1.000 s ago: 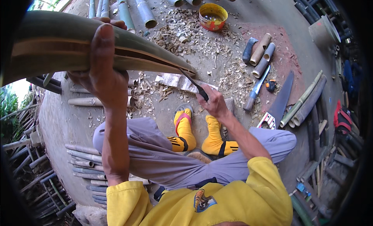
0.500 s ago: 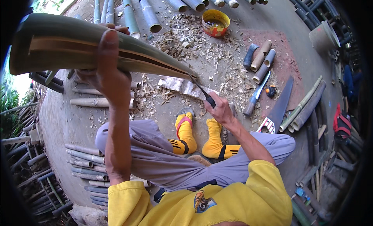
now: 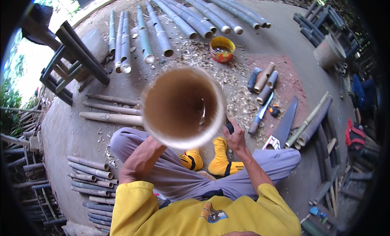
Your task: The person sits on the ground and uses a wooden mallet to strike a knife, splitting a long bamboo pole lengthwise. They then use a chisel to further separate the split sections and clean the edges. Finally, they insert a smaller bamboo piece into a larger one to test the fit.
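A wide bamboo tube (image 3: 219, 126) is held up before me, its round open end turned toward me. A thin pale sliver shows inside its hollow (image 3: 202, 111). My left forearm (image 3: 142, 159) runs up behind the tube's lower left rim. The tube hides the left hand, which holds it from behind. To the right of the tube, my right hand (image 3: 235, 137) is closed around the black handle (image 3: 230, 128) of a slim knife. The knife's blade is hidden behind the tube.
Bamboo poles (image 3: 162, 37) lie in a fan beyond me, near a yellow-red bowl (image 3: 222, 50). On the right are short tubes (image 3: 264, 78), a large knife (image 3: 261, 113), a tape measure (image 3: 274, 110) and a saw (image 3: 285, 124). Cut bamboo (image 3: 90, 175) is stacked at left; shavings (image 3: 239, 102) litter the floor.
The bamboo tube has swung from lying lengthwise at the upper left to pointing its open end at me. My left hand has gone behind it. The right hand has moved slightly down, keeping the knife.
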Motion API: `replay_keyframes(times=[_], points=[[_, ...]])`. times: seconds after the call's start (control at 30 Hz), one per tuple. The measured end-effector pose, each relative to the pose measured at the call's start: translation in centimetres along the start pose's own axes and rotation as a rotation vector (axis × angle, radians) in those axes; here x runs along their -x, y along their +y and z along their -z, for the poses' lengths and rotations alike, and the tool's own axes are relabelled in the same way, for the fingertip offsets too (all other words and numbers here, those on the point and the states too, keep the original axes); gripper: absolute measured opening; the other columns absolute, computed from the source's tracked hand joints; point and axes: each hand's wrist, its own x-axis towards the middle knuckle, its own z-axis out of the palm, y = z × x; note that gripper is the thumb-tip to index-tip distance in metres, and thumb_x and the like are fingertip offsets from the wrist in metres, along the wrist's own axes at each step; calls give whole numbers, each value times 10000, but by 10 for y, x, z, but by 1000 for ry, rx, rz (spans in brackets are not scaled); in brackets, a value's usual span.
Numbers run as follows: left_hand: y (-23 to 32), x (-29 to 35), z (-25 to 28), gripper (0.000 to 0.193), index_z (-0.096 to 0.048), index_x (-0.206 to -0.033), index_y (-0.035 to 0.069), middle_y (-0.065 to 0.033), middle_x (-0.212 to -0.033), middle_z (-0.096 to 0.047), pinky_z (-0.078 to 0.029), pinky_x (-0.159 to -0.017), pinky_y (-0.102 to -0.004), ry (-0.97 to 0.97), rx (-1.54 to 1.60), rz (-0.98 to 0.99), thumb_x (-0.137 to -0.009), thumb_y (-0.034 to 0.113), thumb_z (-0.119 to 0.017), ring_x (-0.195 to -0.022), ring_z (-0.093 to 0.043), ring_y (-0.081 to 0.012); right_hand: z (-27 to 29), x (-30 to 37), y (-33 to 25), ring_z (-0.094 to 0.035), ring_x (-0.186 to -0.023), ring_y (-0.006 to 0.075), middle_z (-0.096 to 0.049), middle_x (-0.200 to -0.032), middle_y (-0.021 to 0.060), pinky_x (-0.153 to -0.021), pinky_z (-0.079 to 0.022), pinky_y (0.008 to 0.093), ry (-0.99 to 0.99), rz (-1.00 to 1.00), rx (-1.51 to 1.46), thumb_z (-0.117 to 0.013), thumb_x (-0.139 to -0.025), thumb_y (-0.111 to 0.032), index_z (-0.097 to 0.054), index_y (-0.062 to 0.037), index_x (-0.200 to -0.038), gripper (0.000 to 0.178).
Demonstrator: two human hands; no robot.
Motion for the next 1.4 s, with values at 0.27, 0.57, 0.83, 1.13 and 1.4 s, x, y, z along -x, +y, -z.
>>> replay_keyframes(times=[0.27,0.57,0.83,1.13,1.4], points=[[34,13,-77,772,-403,-1210,1,-194,-884,-620,-484,-603,-360,170,513,-301,-634,288,-831,-691,-610,-262,43,28,3,-600,-623,404,-545,-633,209,-529,-454,422,96,-93,65,-608,-845,-247,-527,-33,-957,256],[42,23,-65,700,-413,-1222,21,-186,-899,-628,-488,-626,-354,106,479,-230,-690,253,-803,-716,-609,-261,50,47,2,-549,-604,418,-513,-647,201,-533,-426,430,90,-35,110,-615,-841,-225,-497,-6,-891,254],[41,19,-55,580,-507,-1110,-34,-169,-875,-625,-505,-659,-350,81,379,-194,-698,254,-796,-749,-618,-263,37,56,14,-601,-605,376,-545,-653,196,-522,-444,414,41,-104,-43,-616,-851,-258,-524,-15,-904,266],[39,17,-53,576,-486,-1101,20,-127,-934,-593,-482,-782,-335,40,206,29,-616,123,-779,-859,-583,-191,38,70,12,-599,-506,219,-567,-599,122,-471,-458,355,117,-209,-83,-635,-844,-293,-547,-15,-998,330],[19,-25,11,323,-500,-1098,28,-135,-971,-580,-486,-810,-394,848,604,186,-818,149,-607,-876,-583,-245,34,75,2,-518,-432,109,-518,-602,25,-370,-427,256,207,-585,-752,-712,-784,-115,-481,-32,-989,320]])
